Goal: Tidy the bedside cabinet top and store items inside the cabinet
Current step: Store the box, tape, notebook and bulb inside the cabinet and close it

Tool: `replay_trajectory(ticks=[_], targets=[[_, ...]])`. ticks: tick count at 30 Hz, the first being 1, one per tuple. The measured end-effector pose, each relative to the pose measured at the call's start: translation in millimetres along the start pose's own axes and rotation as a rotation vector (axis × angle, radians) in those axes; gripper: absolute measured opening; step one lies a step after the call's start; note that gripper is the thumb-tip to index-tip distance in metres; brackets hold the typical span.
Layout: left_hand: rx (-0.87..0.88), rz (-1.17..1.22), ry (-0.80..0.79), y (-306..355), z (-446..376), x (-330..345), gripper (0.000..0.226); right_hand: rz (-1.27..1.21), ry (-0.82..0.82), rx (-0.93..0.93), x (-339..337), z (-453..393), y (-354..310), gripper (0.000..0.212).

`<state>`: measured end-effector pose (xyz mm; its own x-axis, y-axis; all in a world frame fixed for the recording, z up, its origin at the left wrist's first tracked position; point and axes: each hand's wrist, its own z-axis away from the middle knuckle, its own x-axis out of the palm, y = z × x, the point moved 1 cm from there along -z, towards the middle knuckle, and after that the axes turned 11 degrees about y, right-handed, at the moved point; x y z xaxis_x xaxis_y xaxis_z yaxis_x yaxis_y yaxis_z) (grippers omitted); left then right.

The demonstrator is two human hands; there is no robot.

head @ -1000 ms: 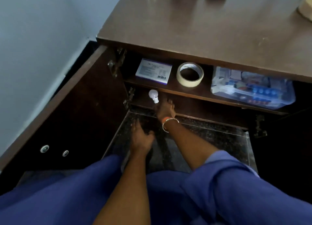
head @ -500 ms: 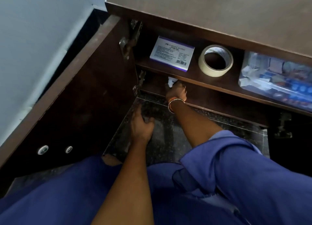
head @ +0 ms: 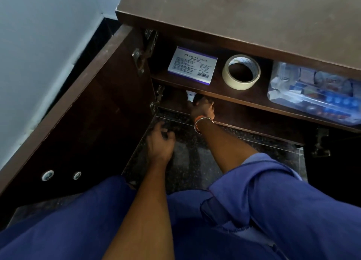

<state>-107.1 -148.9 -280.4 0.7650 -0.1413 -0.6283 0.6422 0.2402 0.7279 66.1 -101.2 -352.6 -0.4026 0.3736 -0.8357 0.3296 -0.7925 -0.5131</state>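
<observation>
— What changed?
— Your right hand point(head: 202, 108) has pushed the bulb point(head: 190, 96) deeper onto the lower shelf point(head: 254, 121), near its left end, fingers curled around it.
— Left hand point(head: 159, 144)?
— Loose, holding nothing. Storing is nearly done.

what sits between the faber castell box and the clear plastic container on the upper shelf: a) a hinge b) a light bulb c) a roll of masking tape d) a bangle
c: the roll of masking tape lies flat on the upper shelf, right of the box and left of the clear plastic container.
</observation>
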Motion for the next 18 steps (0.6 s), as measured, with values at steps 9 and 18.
replay_trajectory(ticks=[9,18], targets=[[0.14,-0.119,-0.027,6,7,-12,0.034,-0.063,-0.02,-0.047,-12,13,-2,0.05],[0.754,-0.294,0.033,68,17,-10,0.033,-0.224,0.017,-0.195,-113,69,17,0.009]])
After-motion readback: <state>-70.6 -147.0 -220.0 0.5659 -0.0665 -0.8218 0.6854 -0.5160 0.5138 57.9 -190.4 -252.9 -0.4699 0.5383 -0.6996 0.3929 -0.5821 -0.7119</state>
